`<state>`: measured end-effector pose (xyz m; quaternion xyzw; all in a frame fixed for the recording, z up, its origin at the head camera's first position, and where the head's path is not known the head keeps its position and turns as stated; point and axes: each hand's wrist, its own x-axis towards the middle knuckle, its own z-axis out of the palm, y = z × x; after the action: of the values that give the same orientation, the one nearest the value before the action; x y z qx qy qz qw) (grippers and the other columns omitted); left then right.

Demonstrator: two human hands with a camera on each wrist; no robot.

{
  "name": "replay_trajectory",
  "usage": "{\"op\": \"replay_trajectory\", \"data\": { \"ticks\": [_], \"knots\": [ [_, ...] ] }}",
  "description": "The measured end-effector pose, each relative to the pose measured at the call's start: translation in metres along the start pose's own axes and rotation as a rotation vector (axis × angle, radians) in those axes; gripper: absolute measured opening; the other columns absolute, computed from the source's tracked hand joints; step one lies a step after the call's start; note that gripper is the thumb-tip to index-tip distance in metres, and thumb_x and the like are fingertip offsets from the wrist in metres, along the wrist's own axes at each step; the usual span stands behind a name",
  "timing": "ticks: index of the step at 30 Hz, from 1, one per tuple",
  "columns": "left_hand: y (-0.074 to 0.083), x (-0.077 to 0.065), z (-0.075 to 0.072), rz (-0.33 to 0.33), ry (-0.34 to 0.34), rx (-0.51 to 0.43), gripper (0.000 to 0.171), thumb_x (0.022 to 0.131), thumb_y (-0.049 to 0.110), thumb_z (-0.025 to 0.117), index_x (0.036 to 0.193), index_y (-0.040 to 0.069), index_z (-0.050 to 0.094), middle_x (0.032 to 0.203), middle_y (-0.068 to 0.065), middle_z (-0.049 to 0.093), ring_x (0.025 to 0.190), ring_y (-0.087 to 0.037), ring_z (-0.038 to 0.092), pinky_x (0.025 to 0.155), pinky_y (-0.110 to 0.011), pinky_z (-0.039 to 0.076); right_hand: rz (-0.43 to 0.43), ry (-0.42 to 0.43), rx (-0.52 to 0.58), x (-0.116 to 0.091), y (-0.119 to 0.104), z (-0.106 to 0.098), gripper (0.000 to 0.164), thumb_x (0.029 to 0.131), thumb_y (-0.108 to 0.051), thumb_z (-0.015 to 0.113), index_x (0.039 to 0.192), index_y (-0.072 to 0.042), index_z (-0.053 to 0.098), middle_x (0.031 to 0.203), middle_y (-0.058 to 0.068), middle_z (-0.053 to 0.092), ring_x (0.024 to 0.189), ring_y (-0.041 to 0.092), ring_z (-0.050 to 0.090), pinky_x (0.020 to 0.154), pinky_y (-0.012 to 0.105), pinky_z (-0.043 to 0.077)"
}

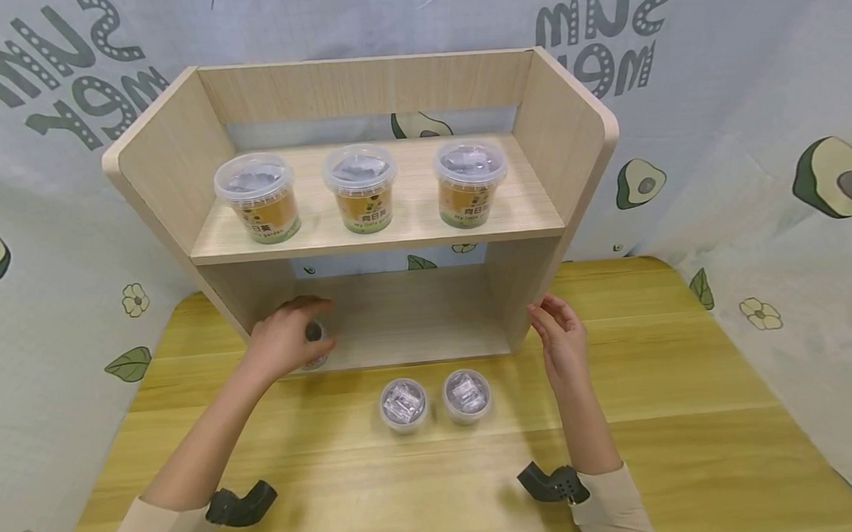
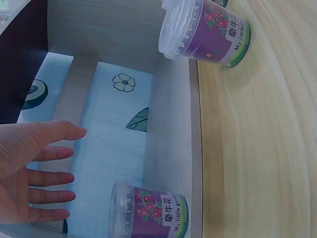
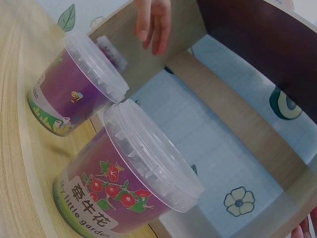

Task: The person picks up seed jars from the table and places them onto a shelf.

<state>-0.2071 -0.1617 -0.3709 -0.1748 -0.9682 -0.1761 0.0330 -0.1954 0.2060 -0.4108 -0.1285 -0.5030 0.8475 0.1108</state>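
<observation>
My left hand (image 1: 286,335) reaches into the lower left of the wooden shelf unit (image 1: 413,306). Its fingers are extended near a purple lidded cup (image 2: 156,213) on the bottom board; the left wrist view shows a gap between them and the cup. That cup is partly hidden by the hand in the head view. At the unit's right side panel, my right hand (image 1: 563,339) has loosely bent fingers at the front edge. Two more purple cups with clear lids, a left one (image 1: 403,404) and a right one (image 1: 467,395), stand on the table before the unit.
On the upper board stand three orange lidded cups: left (image 1: 262,210), middle (image 1: 362,197) and right (image 1: 469,193). The unit rests on a wooden table (image 1: 689,413). A printed curtain (image 1: 738,228) hangs behind and beside it.
</observation>
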Motion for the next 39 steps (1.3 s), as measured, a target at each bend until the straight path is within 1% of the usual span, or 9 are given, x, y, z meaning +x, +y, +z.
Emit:
{"op": "replay_trajectory", "data": {
  "ticks": [7, 11, 17, 21, 25, 27, 30, 34, 39],
  "knots": [
    [0.003, -0.002, -0.002, -0.012, 0.008, -0.005, 0.051, 0.079, 0.035, 0.07, 0.124, 0.013, 0.058, 0.128, -0.011, 0.054, 0.111, -0.035, 0.054, 0.064, -0.049, 0.051, 0.005, -0.01, -0.007, -0.001, 0.001, 0.0, 0.019, 0.087, 0.004, 0.057, 0.088, -0.014, 0.06, 0.093, -0.002, 0.056, 0.089, 0.01, 0.055, 0.081, 0.019, 0.045],
    [0.006, -0.002, -0.001, -0.006, 0.011, -0.009, 0.051, 0.078, 0.036, 0.07, 0.123, 0.013, 0.058, 0.128, -0.01, 0.055, 0.111, -0.034, 0.054, 0.064, -0.049, 0.051, 0.004, -0.013, -0.008, -0.001, 0.002, 0.001, 0.019, 0.087, 0.005, 0.056, 0.088, -0.014, 0.059, 0.093, -0.002, 0.055, 0.089, 0.01, 0.055, 0.082, 0.019, 0.045],
    [0.017, -0.001, 0.001, 0.01, 0.02, -0.004, 0.052, 0.078, 0.036, 0.071, 0.123, 0.013, 0.058, 0.126, -0.01, 0.056, 0.108, -0.033, 0.056, 0.064, -0.048, 0.052, -0.006, -0.011, -0.008, -0.001, 0.001, 0.0, 0.018, 0.086, 0.004, 0.057, 0.089, -0.014, 0.059, 0.093, -0.001, 0.055, 0.089, 0.011, 0.054, 0.083, 0.02, 0.045],
    [0.029, -0.001, 0.009, 0.065, 0.06, 0.026, 0.052, 0.077, 0.038, 0.072, 0.122, 0.014, 0.059, 0.121, -0.008, 0.06, 0.102, -0.031, 0.061, 0.063, -0.047, 0.052, -0.002, -0.016, -0.007, -0.001, 0.0, -0.001, 0.016, 0.087, 0.003, 0.058, 0.09, -0.013, 0.059, 0.094, -0.001, 0.055, 0.091, 0.011, 0.054, 0.085, 0.02, 0.044],
    [0.041, -0.004, 0.02, 0.143, 0.073, 0.038, 0.053, 0.076, 0.041, 0.072, 0.121, 0.016, 0.06, 0.117, -0.007, 0.062, 0.096, -0.028, 0.063, 0.057, -0.039, 0.052, -0.001, -0.016, -0.007, -0.001, -0.001, -0.001, 0.016, 0.087, 0.003, 0.058, 0.09, -0.013, 0.059, 0.094, -0.001, 0.055, 0.09, 0.01, 0.054, 0.084, 0.019, 0.045],
    [0.047, -0.006, 0.025, 0.171, 0.053, 0.027, 0.053, 0.076, 0.043, 0.071, 0.121, 0.017, 0.06, 0.118, -0.006, 0.062, 0.097, -0.026, 0.063, 0.056, -0.036, 0.052, 0.001, -0.013, -0.007, -0.001, 0.0, -0.001, 0.017, 0.087, 0.003, 0.058, 0.09, -0.013, 0.059, 0.094, -0.001, 0.055, 0.09, 0.01, 0.054, 0.083, 0.018, 0.045],
    [0.055, -0.009, 0.032, 0.199, 0.003, 0.004, 0.056, 0.076, 0.048, 0.07, 0.123, 0.019, 0.059, 0.12, -0.005, 0.061, 0.101, -0.026, 0.062, 0.06, -0.037, 0.053, 0.005, -0.011, -0.003, -0.002, 0.0, -0.001, 0.017, 0.086, 0.003, 0.058, 0.09, -0.013, 0.059, 0.094, -0.001, 0.055, 0.089, 0.01, 0.054, 0.081, 0.017, 0.046],
    [0.064, -0.011, 0.039, 0.228, -0.073, -0.023, 0.061, 0.074, 0.053, 0.069, 0.125, 0.021, 0.057, 0.125, -0.002, 0.058, 0.108, -0.026, 0.058, 0.067, -0.043, 0.053, 0.003, -0.016, 0.005, -0.002, -0.001, -0.001, 0.016, 0.086, 0.003, 0.058, 0.089, -0.013, 0.059, 0.093, -0.001, 0.055, 0.089, 0.01, 0.055, 0.081, 0.017, 0.046],
    [0.069, -0.011, 0.047, 0.24, -0.184, -0.04, 0.071, 0.068, 0.058, 0.071, 0.129, 0.025, 0.053, 0.132, -0.002, 0.052, 0.117, -0.028, 0.052, 0.079, -0.056, 0.047, 0.001, -0.019, 0.009, -0.001, -0.001, -0.001, 0.017, 0.086, 0.003, 0.058, 0.088, -0.014, 0.06, 0.092, -0.002, 0.056, 0.088, 0.01, 0.055, 0.082, 0.017, 0.046]
  ]
}}
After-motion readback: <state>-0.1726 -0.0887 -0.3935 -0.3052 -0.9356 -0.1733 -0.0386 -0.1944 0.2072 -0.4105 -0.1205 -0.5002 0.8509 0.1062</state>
